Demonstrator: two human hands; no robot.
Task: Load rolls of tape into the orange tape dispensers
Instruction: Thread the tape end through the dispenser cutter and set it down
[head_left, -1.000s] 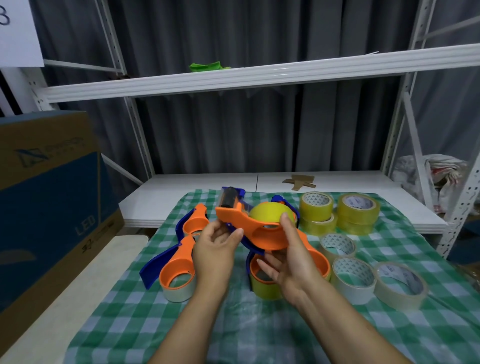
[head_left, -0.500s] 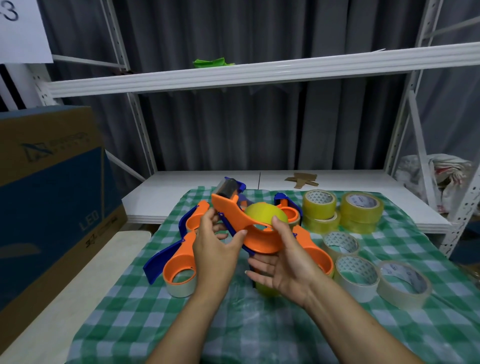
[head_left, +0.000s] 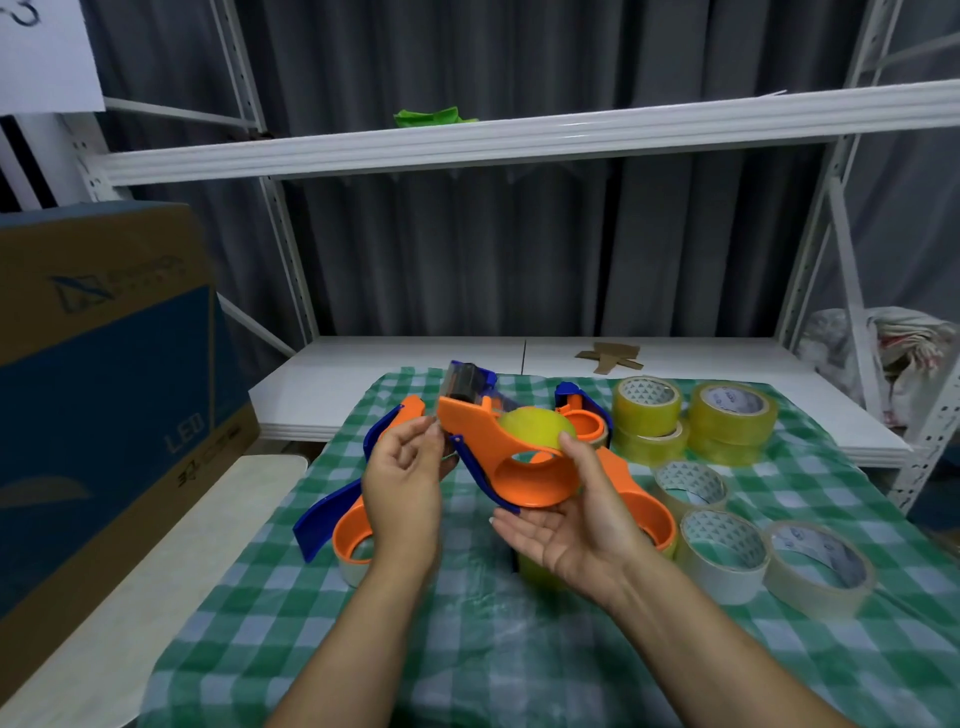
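I hold an orange tape dispenser (head_left: 485, 441) above the green checked cloth (head_left: 467, 649), with a yellow tape roll (head_left: 535, 426) sitting in it. My right hand (head_left: 571, 530) lies palm up under its ring, thumb pressed on the yellow roll. My left hand (head_left: 405, 483) pinches the dispenser's neck just below the black roller head. Other orange dispensers lie on the cloth: one with a blue handle (head_left: 348, 530) at the left, one (head_left: 644, 509) behind my right hand. Loose yellow rolls (head_left: 647, 405) and clear rolls (head_left: 722, 551) sit at the right.
A large cardboard box (head_left: 104, 364) stands at the left beside a white bench (head_left: 130, 597). The white lower shelf (head_left: 363, 374) runs behind the cloth, with an upper shelf (head_left: 519, 135) overhead. A rack post (head_left: 930, 431) and a cloth bundle (head_left: 909, 353) are at the right.
My right hand slid from the dispenser's side to beneath it, palm turned up. My left hand shifted toward the dispenser's front end. The dispenser tipped slightly, head further left.
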